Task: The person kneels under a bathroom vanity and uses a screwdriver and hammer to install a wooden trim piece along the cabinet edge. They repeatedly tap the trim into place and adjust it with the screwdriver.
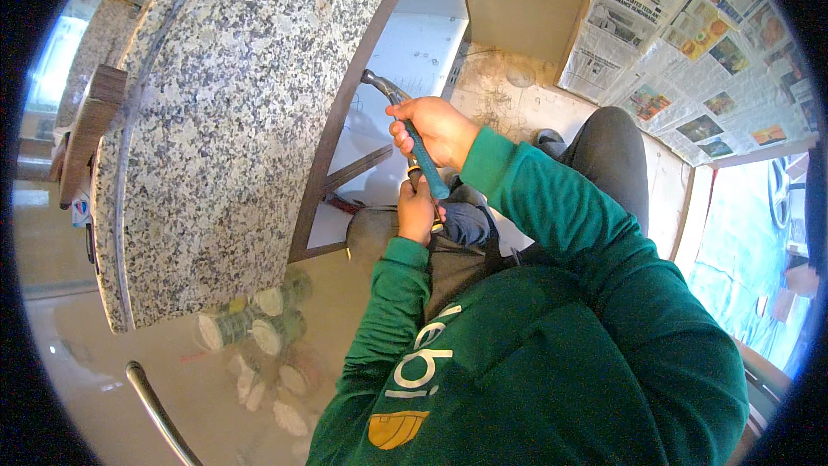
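Observation:
My right hand point(442, 131) is closed round the upper handle of a claw hammer point(427, 164). Its metal head points up and left, close to the brown edge of an open cabinet point(414, 56), and its teal grip slants down toward my lap. Just below, my left hand point(417, 211) is closed on a tool with a black and yellow handle point(414, 171), right beside the end of the hammer grip. The working end of that tool is hidden, so its kind cannot be told. Dark cloth point(466, 223) lies on my lap under the hands.
A speckled granite countertop point(233, 121) fills the left side, with wooden pieces point(90, 134) at its far edge. Several jars point(276, 328) show behind a glossy surface at lower left, near a curved metal handle point(159, 414). A newspaper-covered panel point(690, 52) stands at right.

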A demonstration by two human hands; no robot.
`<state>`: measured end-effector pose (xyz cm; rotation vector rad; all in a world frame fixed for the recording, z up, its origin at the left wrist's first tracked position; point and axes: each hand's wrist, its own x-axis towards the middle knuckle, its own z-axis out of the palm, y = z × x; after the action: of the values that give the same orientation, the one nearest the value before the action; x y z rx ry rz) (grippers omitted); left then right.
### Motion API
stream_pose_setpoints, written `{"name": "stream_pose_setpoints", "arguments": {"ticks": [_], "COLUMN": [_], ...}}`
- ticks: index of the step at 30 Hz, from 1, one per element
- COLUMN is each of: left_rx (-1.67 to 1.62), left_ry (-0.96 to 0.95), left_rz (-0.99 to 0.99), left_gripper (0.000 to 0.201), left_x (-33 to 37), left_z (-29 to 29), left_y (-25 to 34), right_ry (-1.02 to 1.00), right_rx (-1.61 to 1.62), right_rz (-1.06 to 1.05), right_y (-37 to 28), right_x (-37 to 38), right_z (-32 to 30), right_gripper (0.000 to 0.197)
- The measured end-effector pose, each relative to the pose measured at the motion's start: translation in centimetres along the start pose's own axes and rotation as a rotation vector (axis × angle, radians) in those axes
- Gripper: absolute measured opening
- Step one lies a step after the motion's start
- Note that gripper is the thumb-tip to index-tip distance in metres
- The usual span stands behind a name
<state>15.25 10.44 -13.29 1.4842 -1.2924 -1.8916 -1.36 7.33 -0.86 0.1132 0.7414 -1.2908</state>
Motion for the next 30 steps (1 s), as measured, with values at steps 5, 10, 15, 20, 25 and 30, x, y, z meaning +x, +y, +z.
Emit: {"name": "stream_pose_setpoints", "arguments": {"ticks": [5,10,15,20,25,30], "left_rx": [0.002,0.012,0.028,0.032,0.035,0.018], "left_ry": [-0.015,-0.01,-0.038,-0.055,-0.031,-0.029], "left_rz": [-0.021,-0.003,-0.022,0.035,-0.002,-0.027], "left_gripper": [0.024,0.021,0.022,0.023,0.024,0.025], "left_x": [-0.1,-0.2,-0.1,0.0,-0.1,-0.1], "left_z": [0.1,0.3,0.0,0.0,0.2,0.3], "left_y": [0.3,0.4,0.3,0.1,0.3,0.6], "right_ry": [0.088,0.054,0.014,-0.009,0.062,-0.031], "right_rx": [0.021,-0.069,0.064,-0.087,0.1,0.0], "right_rz": [-0.069,-0.068,-0.055,-0.121,-0.067,-0.11], "right_y": [0.2,-0.1,-1.4,-2.1,-2.8,-2.9], "right_x": [0.1,0.4,2.3,2.4,2.7,2.6], "right_z": [0.9,-0.8,-0.9,-1.5,-1.3,-1.0], "right_gripper": [0.007,0.008,0.009,0.009,0.008,0.011]}}
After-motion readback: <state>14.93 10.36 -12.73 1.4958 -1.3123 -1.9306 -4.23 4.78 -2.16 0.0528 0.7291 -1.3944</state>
